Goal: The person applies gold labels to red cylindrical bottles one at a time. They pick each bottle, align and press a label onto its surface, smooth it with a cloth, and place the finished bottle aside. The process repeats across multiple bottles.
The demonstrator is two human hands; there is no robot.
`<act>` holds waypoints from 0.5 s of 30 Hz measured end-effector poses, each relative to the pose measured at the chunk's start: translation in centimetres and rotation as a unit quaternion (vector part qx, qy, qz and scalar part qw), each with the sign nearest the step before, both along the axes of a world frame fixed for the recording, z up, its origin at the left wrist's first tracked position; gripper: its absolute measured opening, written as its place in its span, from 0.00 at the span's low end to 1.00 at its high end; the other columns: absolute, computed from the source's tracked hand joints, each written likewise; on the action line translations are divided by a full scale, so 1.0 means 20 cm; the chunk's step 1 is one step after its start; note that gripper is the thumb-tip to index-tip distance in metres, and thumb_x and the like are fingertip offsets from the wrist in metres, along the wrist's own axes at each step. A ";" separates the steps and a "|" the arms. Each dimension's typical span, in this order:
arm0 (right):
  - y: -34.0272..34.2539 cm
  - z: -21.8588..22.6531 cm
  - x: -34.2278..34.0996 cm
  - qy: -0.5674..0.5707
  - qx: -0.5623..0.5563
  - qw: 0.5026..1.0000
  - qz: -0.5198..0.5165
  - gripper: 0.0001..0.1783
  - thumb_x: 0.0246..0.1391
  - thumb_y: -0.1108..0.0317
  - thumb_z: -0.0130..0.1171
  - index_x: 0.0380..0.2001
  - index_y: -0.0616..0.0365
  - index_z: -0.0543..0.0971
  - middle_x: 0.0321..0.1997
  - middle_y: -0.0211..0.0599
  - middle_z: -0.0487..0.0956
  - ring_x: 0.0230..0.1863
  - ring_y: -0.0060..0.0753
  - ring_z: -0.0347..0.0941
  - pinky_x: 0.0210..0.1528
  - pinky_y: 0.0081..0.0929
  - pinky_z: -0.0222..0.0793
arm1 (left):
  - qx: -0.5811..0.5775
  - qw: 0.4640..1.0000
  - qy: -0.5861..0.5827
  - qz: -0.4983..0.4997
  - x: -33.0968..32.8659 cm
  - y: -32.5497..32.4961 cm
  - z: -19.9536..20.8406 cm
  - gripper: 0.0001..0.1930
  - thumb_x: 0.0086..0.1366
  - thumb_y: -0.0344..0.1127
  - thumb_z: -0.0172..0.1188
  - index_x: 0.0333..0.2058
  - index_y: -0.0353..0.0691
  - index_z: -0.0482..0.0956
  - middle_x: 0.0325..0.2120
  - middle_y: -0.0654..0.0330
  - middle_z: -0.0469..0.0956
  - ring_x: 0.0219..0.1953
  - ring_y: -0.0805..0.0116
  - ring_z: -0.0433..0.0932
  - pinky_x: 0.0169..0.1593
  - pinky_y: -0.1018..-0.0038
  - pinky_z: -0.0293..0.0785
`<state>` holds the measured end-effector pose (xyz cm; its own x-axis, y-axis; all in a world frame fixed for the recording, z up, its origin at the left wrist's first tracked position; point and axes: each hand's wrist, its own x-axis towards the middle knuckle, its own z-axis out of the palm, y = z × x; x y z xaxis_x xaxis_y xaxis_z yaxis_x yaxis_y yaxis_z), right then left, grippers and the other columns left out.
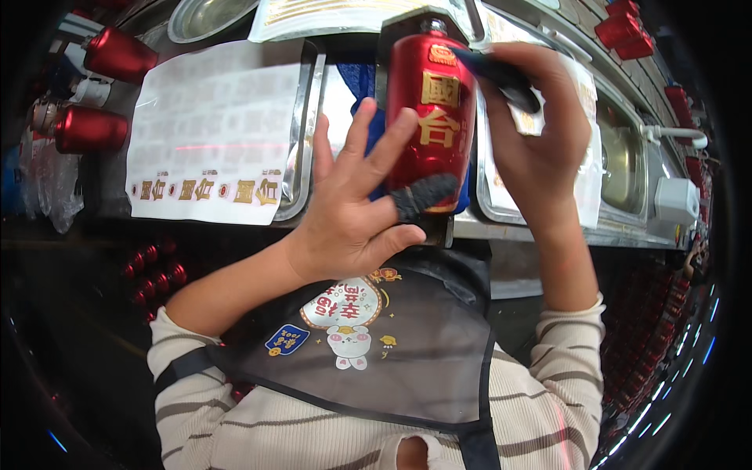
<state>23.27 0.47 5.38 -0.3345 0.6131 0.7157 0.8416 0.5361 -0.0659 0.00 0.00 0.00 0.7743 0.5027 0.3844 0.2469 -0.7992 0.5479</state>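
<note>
Steady the bottle [435, 113] with the spread left hand [350, 205] — right hand [548, 137], gripping the dark tool [513, 84], should press lightly.

A left hand [348, 196] spreads over the lower left of a red bottle [431, 113], while a right hand [540, 137] with a dark tool [507, 84] crowds its upper right. A passage opens on the bottle's near side, between the two forearms [568, 266], and another at its upper left, over blue cloth [356, 78] beyond the left fingertips. Left of the bottle, a white sheet [211, 102] lies flat, crossable from above; farther left, another red bottle [92, 130] bars the way. Well right of the bottle, a faucet [674, 134] juts inward.
</note>
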 end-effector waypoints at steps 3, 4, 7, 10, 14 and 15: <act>-0.11 0.00 -0.10 -0.072 -0.017 0.996 0.055 0.11 0.39 0.67 0.62 0.30 0.55 0.78 0.30 0.32 0.74 0.39 0.37 0.73 0.39 0.37 0.71 | -0.109 0.984 -0.112 0.083 -0.06 -0.05 -0.07 0.22 0.72 0.48 0.52 0.53 0.37 0.81 0.69 0.37 0.54 0.71 0.47 0.55 0.70 0.46 0.33; -0.19 0.00 -0.12 -0.061 -0.053 0.992 0.098 0.11 0.38 0.68 0.62 0.30 0.55 0.78 0.29 0.32 0.73 0.38 0.36 0.73 0.38 0.35 0.71 | -0.147 0.970 -0.154 0.117 -0.07 -0.06 -0.12 0.22 0.72 0.46 0.52 0.53 0.34 0.80 0.69 0.37 0.54 0.70 0.49 0.58 0.70 0.49 0.36; -0.37 0.00 -0.11 0.000 -0.168 0.974 0.151 0.12 0.40 0.72 0.65 0.32 0.57 0.81 0.26 0.31 0.72 0.32 0.35 0.73 0.33 0.29 0.72 | -0.290 0.914 -0.228 0.169 -0.04 -0.06 -0.14 0.21 0.73 0.40 0.52 0.57 0.30 0.75 0.61 0.45 0.65 0.60 0.63 0.67 0.63 0.65 0.54; -0.35 0.00 -0.09 0.351 -0.296 0.888 -0.035 0.10 0.50 0.75 0.67 0.37 0.63 0.80 0.30 0.31 0.79 0.32 0.24 0.76 0.35 0.21 0.72 | -0.444 0.845 -0.262 0.141 0.03 -0.03 -0.06 0.24 0.72 0.36 0.55 0.62 0.29 0.68 0.53 0.56 0.72 0.53 0.74 0.71 0.55 0.76 0.67; -0.34 -0.24 0.03 0.563 -0.193 0.788 -0.156 0.11 0.57 0.72 0.66 0.40 0.61 0.76 0.35 0.29 0.78 0.34 0.16 0.73 0.38 0.14 0.72 | -0.517 0.806 -0.279 0.071 0.18 0.02 0.01 0.29 0.70 0.32 0.58 0.66 0.29 0.60 0.63 0.51 0.66 0.64 0.66 0.66 0.66 0.71 0.62; -0.37 -0.22 -0.02 0.585 -0.172 0.776 -0.165 0.11 0.56 0.73 0.66 0.40 0.62 0.76 0.35 0.29 0.78 0.34 0.16 0.73 0.38 0.14 0.72 | -0.522 0.802 -0.280 0.079 0.20 0.03 0.01 0.32 0.68 0.31 0.62 0.66 0.29 0.59 0.63 0.51 0.66 0.63 0.66 0.67 0.65 0.71 0.63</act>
<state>22.88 -7.00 0.88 0.6362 0.7486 0.1867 0.1867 0.0854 -0.9787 4.07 0.62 0.13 0.5223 0.8515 -0.0459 -0.2176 0.1851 0.9583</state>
